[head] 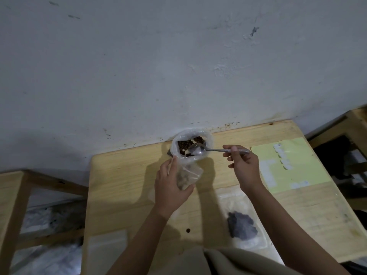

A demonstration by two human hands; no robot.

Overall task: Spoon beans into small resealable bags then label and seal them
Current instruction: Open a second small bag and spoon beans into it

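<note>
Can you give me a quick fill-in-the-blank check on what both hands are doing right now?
1. The right hand holds a metal ____ by its handle.
2. The spoon's bowl sits over the large clear plastic bag of brown beans, near the ____.
3. The left hand holds a small clear resealable ____.
4. A sheet of white labels lies on ____ paper.

Missing: spoon; wall; bag; yellow

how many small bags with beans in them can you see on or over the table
2: one small bag held in the left hand just below the big bean sack, and one filled bag lying flat on the table near the right forearm. Others may be hidden.
</note>
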